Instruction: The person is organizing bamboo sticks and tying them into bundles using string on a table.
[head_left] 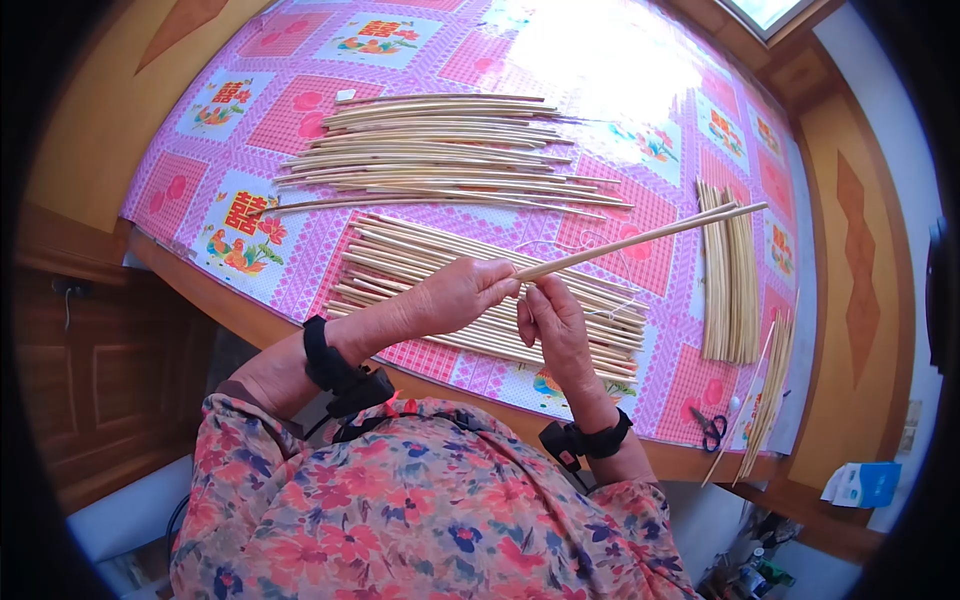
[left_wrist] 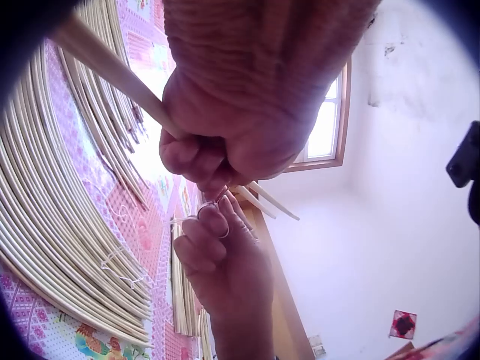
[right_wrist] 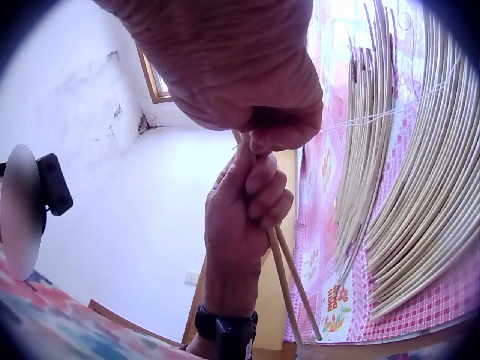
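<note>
My left hand [head_left: 465, 297] grips two long pale sticks [head_left: 640, 240] that run together and fan slightly apart toward the far right end. In the right wrist view the sticks [right_wrist: 285, 289] also come out below that hand, spread in a narrow V. Close against it, my right hand [head_left: 557, 335] has its fingers curled and pinches a thin white string at the sticks. The left wrist view shows string looped at the right hand's fingers [left_wrist: 214, 221]. From there the string [right_wrist: 382, 114] trails over the table. Fingers hide the spot where string and sticks meet.
A row of sticks [head_left: 400, 265] lies below my hands, with a looser pile [head_left: 440, 150] farther back. Bundles of thin sticks [head_left: 730, 280] lie at the right, near scissors [head_left: 711, 428]. A patterned pink cloth [head_left: 290, 125] covers the table.
</note>
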